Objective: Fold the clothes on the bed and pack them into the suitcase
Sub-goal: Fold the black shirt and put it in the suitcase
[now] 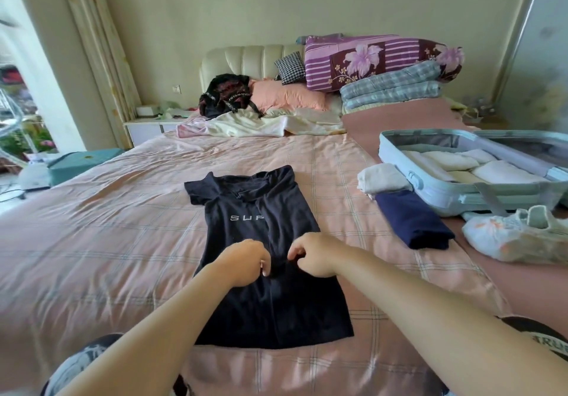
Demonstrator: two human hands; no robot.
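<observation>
A black T-shirt [264, 242] lies flat in the middle of the bed [92, 242], collar toward 12 o'clock and hem toward 6 o'clock. Its side toward 3 o'clock is folded in over the chest, cutting off the pale printed letters. Both hands meet at the shirt's waist, close together but apart. The left hand [246, 262] is clenched knuckles-up with its fingers curled down into the cloth. The right hand [310, 254] pinches a ridge of the same fabric between thumb and bent fingers. At 3 o'clock from the shirt, apart from it, a folded navy garment [412, 220] rests on the sheet. A folded white garment [381, 177] touches its far end and sits just beside the suitcase [430, 192]. The suitcase lies open at 2 o'clock, pale blue, with folded white pieces [504, 172] packed side by side in its near half. Just beside its near wall, toward 4 o'clock, sits a white bundle with orange marks [516, 235]; what it is cannot be told. At 12 o'clock, near the headboard, lie loose pale clothes [246, 125], with a black backpack [227, 94] and a pink pillow [289, 97] behind them. Stacked quilts [381, 60] rise toward 1 o'clock.
</observation>
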